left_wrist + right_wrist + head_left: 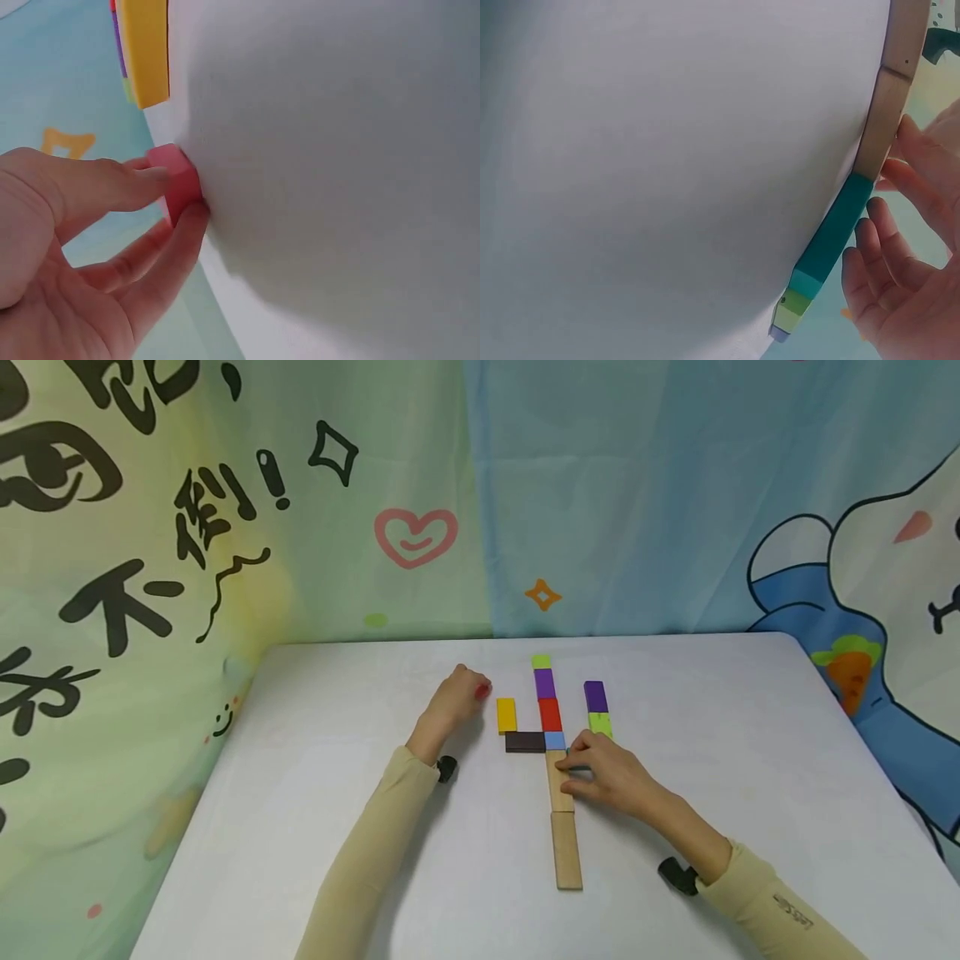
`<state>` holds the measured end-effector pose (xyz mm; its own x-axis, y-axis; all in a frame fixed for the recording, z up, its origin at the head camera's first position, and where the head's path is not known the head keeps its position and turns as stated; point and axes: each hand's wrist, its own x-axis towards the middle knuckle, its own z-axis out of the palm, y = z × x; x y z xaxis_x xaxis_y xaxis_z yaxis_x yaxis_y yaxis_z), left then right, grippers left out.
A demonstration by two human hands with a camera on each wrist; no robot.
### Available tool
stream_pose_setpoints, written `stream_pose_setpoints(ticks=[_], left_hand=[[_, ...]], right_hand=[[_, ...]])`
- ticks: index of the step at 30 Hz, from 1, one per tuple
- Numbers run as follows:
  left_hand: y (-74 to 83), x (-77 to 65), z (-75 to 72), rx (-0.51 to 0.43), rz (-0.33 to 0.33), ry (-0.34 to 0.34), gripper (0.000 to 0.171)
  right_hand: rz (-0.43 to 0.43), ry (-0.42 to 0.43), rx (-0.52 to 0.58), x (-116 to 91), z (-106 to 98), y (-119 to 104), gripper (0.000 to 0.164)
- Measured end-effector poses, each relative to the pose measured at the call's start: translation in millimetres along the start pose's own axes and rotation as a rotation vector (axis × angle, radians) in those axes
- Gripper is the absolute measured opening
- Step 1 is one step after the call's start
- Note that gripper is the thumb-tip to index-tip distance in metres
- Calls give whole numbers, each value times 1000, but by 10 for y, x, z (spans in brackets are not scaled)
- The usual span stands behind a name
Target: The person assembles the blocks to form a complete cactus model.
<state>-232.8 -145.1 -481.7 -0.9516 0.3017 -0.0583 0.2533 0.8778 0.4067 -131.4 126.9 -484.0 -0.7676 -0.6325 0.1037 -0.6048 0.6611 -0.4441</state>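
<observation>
Between its thumb and fingers my left hand (457, 697) pinches a small red block (182, 184), left of a yellow block (506, 715) standing off the end of a dark block (525, 742). My right hand (618, 777) rests its thumb and a fingertip on the upper plain wooden block (558, 799). Its other fingers curve loosely beside a teal block (836, 225), mostly hidden by the hand in the head view. A second wooden block (567, 852) continues the line toward me. Above come a light blue block (554, 741) and a red rectangular block (550, 715).
A purple block (544, 683) and a green block (541, 662) top the middle column. To the right, another purple block (596, 697) lies above a lime block (600, 723). All lie on a white table (337, 718) before a printed cloth backdrop (637, 510).
</observation>
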Motion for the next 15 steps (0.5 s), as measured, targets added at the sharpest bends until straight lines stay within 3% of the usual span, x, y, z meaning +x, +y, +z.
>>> stream_pose_setpoints(ticks=[6, 15], left_hand=[[16, 141, 28, -34, 60, -14, 32], [79, 232, 84, -162, 33, 13, 22]], right_hand=[[6, -2, 12, -7, 10, 14, 26], [5, 3, 14, 0, 15, 34, 26]])
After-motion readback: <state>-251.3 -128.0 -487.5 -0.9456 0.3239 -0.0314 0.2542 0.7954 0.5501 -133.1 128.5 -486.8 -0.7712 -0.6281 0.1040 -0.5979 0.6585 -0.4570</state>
